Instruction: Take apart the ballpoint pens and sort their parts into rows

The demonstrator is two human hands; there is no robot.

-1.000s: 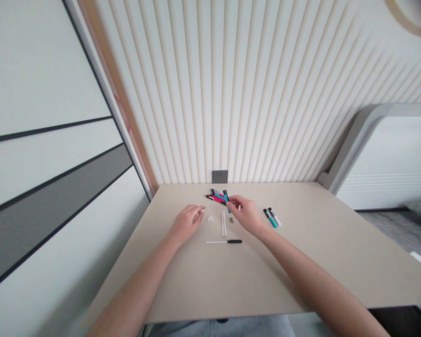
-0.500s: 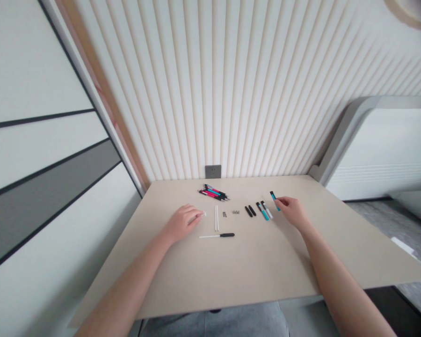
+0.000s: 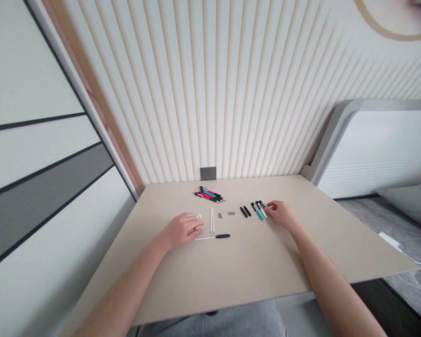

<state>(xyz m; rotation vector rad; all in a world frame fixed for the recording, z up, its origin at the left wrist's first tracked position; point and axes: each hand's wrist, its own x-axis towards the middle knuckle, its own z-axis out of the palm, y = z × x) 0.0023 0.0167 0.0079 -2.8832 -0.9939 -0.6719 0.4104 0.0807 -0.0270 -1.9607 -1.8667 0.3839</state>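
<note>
My right hand (image 3: 279,214) is closed, thumb and fingers pinching a blue-and-black pen barrel (image 3: 262,204) at the right end of a row of barrels. Beside it lie another blue-and-black barrel (image 3: 257,211) and a white-and-black barrel (image 3: 261,209). My left hand (image 3: 182,229) rests on the table with its fingers loosely apart, holding nothing visible. Small white pieces (image 3: 199,215) lie just past its fingertips. By its thumb is a thin white refill with a black grip (image 3: 222,236); two white refills (image 3: 212,220) stand upright in view to the right.
Small metal parts (image 3: 230,213), short dark springs (image 3: 220,216) and two black grips (image 3: 245,211) lie in a row on the beige table (image 3: 245,271). Several assembled pens (image 3: 209,194) are piled behind. A grey socket (image 3: 208,173) is on the ribbed wall.
My right hand has moved left, bringing the blue-and-black barrel next to the other barrels. My left hand has let go of the small white pieces and drawn slightly nearer. The view has shifted a little.
</note>
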